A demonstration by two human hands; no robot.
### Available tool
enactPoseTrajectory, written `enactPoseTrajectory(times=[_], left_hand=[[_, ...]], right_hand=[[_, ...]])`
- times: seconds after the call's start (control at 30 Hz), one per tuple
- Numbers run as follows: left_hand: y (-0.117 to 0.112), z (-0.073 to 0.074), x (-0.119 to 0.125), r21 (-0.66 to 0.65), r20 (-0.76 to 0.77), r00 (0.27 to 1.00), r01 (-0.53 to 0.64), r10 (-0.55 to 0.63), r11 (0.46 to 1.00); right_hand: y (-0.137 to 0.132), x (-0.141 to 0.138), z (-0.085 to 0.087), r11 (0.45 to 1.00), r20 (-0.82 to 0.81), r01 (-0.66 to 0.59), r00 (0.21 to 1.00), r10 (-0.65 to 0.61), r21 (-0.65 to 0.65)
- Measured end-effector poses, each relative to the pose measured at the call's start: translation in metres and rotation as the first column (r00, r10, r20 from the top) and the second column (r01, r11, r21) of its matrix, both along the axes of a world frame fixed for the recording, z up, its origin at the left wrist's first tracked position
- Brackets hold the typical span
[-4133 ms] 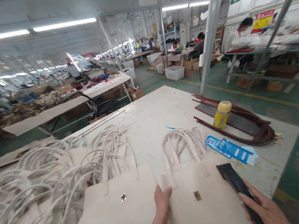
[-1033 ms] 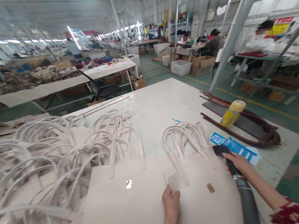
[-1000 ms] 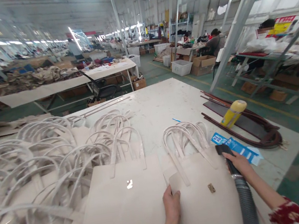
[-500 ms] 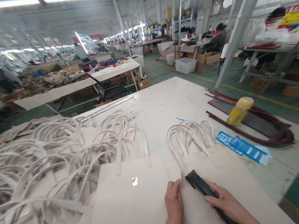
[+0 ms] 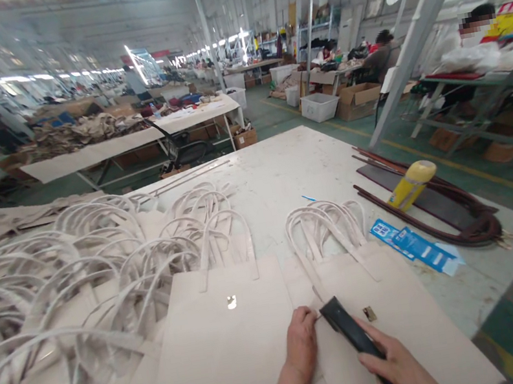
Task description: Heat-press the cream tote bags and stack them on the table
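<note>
Cream tote bag [image 5: 404,311] lying flat at the near edge of the white table [image 5: 291,166], its handles [image 5: 321,227] fanned away from the person and a small gold clasp [image 5: 369,313] showing on its face. The black nozzle [image 5: 345,328] rests with its tip on the bag's upper left part, just left of the clasp; the right hand [image 5: 399,368] is wrapped around the nozzle's shaft in a firm grasp. The left hand [image 5: 302,341] lies palm down on the bag's left edge, fingers loose and holding nothing, its fingertips close to the nozzle tip. A second cream bag [image 5: 226,335] lies just to the left, overlapping a large pile of like bags [image 5: 55,284] with looped handles. To the right of the handles lie blue packets [image 5: 416,245]; beyond them, a tilted yellow bottle [image 5: 411,184] leans on dark brown straps [image 5: 462,216] near the table's right edge.
</note>
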State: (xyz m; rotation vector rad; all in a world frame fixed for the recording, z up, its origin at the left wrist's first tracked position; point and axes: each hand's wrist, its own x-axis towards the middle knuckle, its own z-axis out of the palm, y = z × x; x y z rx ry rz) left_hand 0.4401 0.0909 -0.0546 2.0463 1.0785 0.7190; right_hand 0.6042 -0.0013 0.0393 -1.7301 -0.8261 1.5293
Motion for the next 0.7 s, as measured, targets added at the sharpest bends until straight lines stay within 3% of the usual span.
enactPoseTrajectory(times=[0.17,0.33,0.57,0.7], left_hand=[[-0.001,-0.004,-0.001,-0.010,0.026,1.000,-0.018,0.018,1.000],[0.003,0.000,0.001,-0.033,0.047,0.998,-0.050,0.051,0.998],[0.007,0.011,0.001,-0.119,0.030,0.990,-0.137,0.141,0.983],[0.009,0.016,0.003,-0.182,0.002,0.969,-0.241,0.245,0.953]], right_hand=[[0.010,-0.018,-0.015,0.995,0.083,0.013,0.996,-0.021,0.095],[-0.003,-0.013,-0.018,0.998,0.006,-0.038,0.999,0.037,0.054],[0.016,0.000,-0.010,0.979,0.206,0.158,0.961,-0.181,0.127],[0.010,0.011,-0.006,0.989,0.117,0.123,0.984,-0.132,0.085]])
